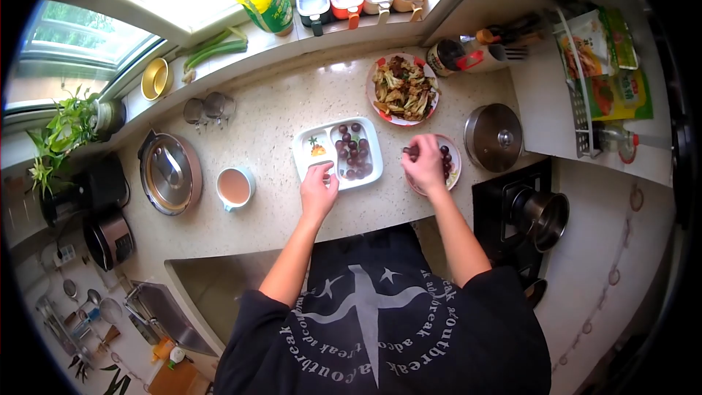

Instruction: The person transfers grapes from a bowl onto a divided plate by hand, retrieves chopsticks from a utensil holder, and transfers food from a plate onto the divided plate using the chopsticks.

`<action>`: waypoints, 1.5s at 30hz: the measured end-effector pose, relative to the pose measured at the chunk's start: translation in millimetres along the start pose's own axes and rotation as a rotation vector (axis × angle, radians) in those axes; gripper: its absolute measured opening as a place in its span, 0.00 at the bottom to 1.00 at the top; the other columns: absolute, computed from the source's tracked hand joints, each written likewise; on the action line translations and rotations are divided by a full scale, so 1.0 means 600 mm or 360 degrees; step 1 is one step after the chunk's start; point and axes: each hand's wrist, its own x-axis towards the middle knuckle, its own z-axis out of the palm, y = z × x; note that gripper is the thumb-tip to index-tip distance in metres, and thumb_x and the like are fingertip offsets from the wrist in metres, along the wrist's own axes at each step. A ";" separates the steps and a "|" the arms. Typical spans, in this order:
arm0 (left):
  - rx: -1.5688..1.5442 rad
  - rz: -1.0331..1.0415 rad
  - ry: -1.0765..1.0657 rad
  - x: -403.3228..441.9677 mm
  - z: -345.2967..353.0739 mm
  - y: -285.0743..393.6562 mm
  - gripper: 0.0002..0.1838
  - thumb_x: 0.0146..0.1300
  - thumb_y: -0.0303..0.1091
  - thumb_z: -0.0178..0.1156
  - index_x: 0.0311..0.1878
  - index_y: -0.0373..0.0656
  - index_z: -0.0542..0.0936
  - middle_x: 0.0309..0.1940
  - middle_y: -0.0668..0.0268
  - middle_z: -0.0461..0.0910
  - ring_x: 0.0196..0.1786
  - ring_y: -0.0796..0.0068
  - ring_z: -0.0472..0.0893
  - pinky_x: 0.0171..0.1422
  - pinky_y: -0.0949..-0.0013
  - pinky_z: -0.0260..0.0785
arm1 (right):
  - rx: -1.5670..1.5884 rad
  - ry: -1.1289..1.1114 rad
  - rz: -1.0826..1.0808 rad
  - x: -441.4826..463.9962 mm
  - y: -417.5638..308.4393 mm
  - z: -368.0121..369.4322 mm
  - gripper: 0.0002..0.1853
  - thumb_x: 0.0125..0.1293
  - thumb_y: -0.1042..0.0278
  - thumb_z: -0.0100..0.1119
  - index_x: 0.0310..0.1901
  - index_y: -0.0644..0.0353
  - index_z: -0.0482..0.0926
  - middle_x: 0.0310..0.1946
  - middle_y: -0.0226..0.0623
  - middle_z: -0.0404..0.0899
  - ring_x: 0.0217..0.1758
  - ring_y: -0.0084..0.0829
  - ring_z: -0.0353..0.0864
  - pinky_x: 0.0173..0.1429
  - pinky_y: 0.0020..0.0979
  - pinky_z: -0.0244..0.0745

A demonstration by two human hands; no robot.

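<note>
A white divided tray (300,148) lies on the counter, with several dark grapes (352,145) in its right compartment and a pineapple picture at its upper left. My left hand (319,189) is at the tray's near left corner, its fingers curled over the rim. To the right, my right hand (424,167) is closed above a small patterned plate (456,168). Dark grapes show at its fingertips. More grapes (445,162) lie on that plate, partly hidden by the hand.
Behind the tray stands a plate of cooked food (402,89). A lidded pan (493,137) and a stove with a pot (545,216) are on the right. At left are a mug (235,187), a lidded pot (170,173) and two glasses (210,107). Spice boxes (346,1) line the sill.
</note>
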 end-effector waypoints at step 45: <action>0.0422 0.0247 0.0000 -0.029 -0.044 -0.019 0.22 0.55 0.27 0.69 0.55 0.45 0.86 0.58 0.57 0.79 0.61 0.53 0.77 0.65 0.54 0.72 | -0.0402 -0.0376 -0.0834 -0.094 -0.026 0.153 0.30 0.62 0.64 0.70 0.66 0.61 0.78 0.71 0.49 0.71 0.76 0.53 0.67 0.77 0.50 0.65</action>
